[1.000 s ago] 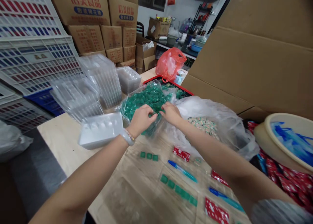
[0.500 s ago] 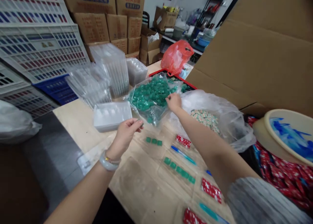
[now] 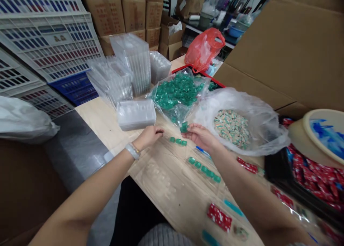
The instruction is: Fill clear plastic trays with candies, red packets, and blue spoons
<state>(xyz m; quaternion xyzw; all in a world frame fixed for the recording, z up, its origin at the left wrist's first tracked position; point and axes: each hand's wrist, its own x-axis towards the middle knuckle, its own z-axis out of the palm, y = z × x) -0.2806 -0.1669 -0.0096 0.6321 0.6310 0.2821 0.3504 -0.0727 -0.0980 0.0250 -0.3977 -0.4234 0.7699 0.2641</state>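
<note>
My right hand [image 3: 201,136] is palm-up over the table with a few green wrapped candies [image 3: 184,127] pinched at its fingertips. It sits just in front of the clear bag of green candies [image 3: 177,91]. My left hand [image 3: 150,135], fingers curled together, rests on a clear plastic tray lying flat on the wooden table [image 3: 107,120]; what it holds, if anything, I cannot make out. Between my hands lies a short row of three green candies [image 3: 177,141]. A longer row of green candies [image 3: 204,169] lies nearer to me.
Stacks of clear plastic trays [image 3: 134,70] stand at the back left, with a low stack [image 3: 136,114] in front. A clear bag of pale striped candies [image 3: 232,126] lies right. Red packets [image 3: 219,217], a red bag [image 3: 203,48], cardboard boxes and crates surround.
Both hands have come back from the green candy bag toward me. My right hand now carries green candies; my left hand has dropped to the tray on the table. The camera has tilted down.
</note>
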